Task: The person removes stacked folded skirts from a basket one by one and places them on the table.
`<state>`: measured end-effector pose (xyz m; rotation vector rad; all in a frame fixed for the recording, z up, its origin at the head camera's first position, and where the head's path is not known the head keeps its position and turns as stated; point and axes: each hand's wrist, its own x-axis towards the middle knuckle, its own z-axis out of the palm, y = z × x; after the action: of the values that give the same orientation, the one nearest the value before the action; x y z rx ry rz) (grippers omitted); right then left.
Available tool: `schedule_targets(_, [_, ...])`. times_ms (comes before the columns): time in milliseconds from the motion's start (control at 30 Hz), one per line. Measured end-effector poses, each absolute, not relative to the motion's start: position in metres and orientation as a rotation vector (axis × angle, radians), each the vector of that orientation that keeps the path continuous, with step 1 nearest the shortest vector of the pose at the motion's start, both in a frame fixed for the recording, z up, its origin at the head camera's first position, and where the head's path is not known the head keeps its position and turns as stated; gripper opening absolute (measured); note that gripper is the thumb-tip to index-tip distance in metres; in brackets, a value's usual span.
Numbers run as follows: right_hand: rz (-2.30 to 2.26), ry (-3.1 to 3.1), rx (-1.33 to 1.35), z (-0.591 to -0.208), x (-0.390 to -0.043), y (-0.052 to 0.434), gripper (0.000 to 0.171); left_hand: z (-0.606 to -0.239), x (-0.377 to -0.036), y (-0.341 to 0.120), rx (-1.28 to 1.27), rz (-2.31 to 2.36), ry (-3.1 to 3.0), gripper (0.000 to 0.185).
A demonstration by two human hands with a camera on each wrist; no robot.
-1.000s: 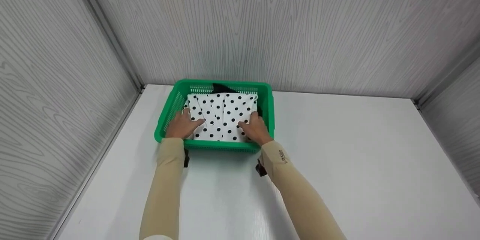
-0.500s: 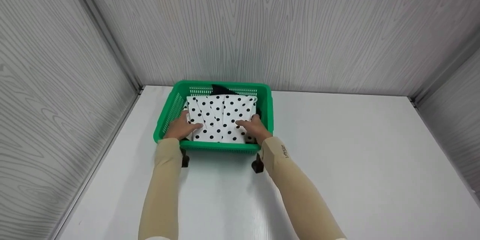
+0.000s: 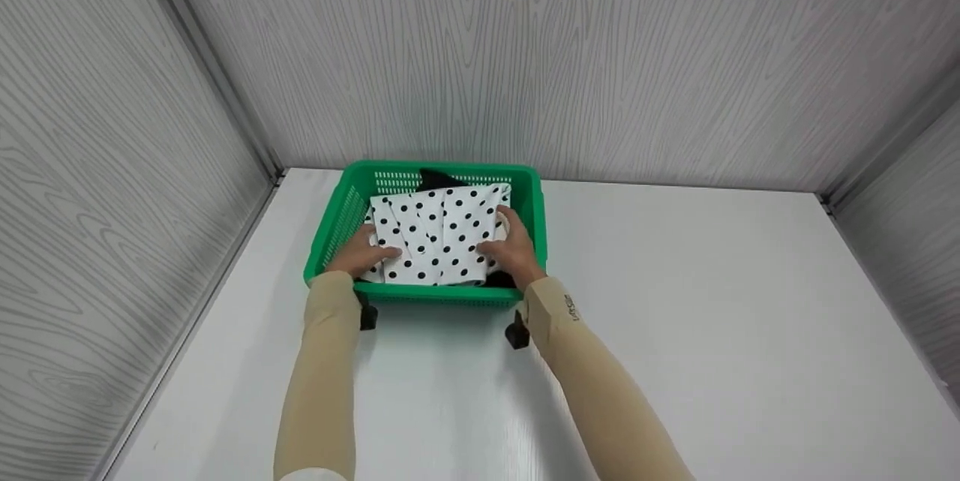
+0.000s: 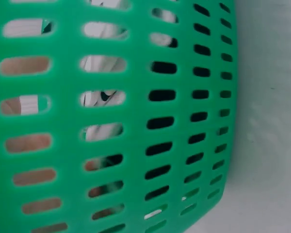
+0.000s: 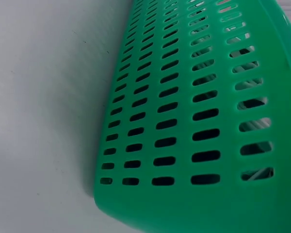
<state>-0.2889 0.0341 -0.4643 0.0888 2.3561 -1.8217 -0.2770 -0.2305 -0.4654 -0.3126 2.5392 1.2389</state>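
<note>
A folded white cloth with black dots (image 3: 439, 235) lies in a green slotted basket (image 3: 335, 226) at the back left of the white table. My left hand (image 3: 373, 248) holds the cloth's near left edge, thumb on top. My right hand (image 3: 501, 235) grips its right edge, fingers running along the side and thumb on the fabric. A black garment (image 3: 435, 179) peeks out under the cloth at the basket's far wall. The left wrist view shows the basket wall (image 4: 136, 121) close up, with skin and white cloth behind the slots. The right wrist view shows only the basket's outer wall (image 5: 194, 121).
The basket stands close to the grey wood-grain back wall (image 3: 525, 53) and near the left wall (image 3: 97, 166). Bare white table (image 3: 712, 301) stretches to the right and toward me. Small black wrist cameras (image 3: 517, 332) hang under both sleeves.
My right hand has slid farther along the cloth's right edge. The cloth has shifted slightly left and back, and dark fabric now shows under its near right corner.
</note>
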Motion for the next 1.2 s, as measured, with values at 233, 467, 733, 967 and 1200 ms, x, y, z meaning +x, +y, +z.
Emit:
schedule_targets(233, [-1.740, 2.327, 0.076, -0.4616, -0.2895, 0.0379, 0.067, -0.4639, -0.2767, -0.2268, -0.314, 1.328, 2.722, 0.066])
schedule_targets(467, [-1.659, 2.295, 0.027, -0.4634, -0.2863, 0.0399, 0.063, -0.4648, -0.2730, -0.2291, -0.330, 1.451, 2.656, 0.066])
schedule_targets(733, [-1.668, 2.295, -0.028, -0.4640, -0.2843, 0.0410, 0.066, -0.4651, -0.2714, -0.2297, -0.177, 1.421, 2.638, 0.052])
schedule_targets(967, [-1.686, 2.315, -0.036, -0.4659, -0.2832, 0.0417, 0.069, -0.4669, -0.2707, -0.2332, -0.127, 1.394, 2.502, 0.061])
schedule_targets(1200, [-1.722, 2.336, -0.060, -0.4631, -0.2841, 0.0422, 0.075, -0.4630, -0.2723, -0.2313, -0.121, 1.403, 2.460, 0.072])
